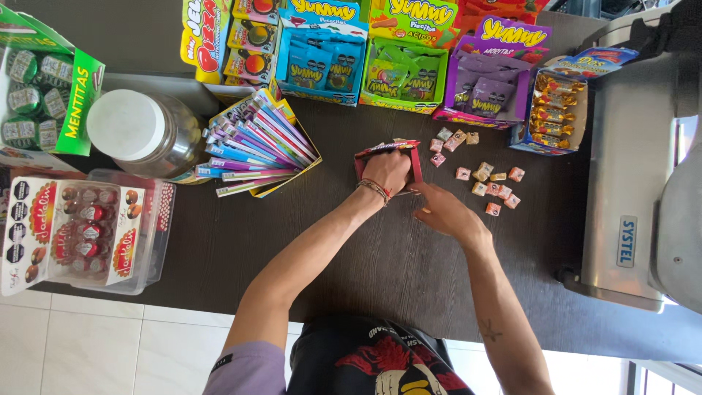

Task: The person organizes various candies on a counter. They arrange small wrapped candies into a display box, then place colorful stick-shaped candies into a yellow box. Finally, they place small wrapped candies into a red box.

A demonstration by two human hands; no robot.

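Observation:
My left hand [387, 170], with a cord bracelet at the wrist, is inside a small red cardboard candy box [417, 162] on the dark counter and grips its rim. My right hand [446, 212] lies just to the right of the box, its index finger stretched to the box's near corner, with nothing seen in it. Several small wrapped candies [488, 175], pink, orange and beige, are scattered on the counter to the right of both hands.
Display boxes of sweets line the back: blue [322, 62], green [404, 73], purple [486, 91], and one with gold-wrapped candies [552, 110]. A fanned box of long sticks [259, 143], a white-lidded jar [139, 132] and a clear chocolate tub [91, 230] stand left. A grey scale [636, 183] fills the right.

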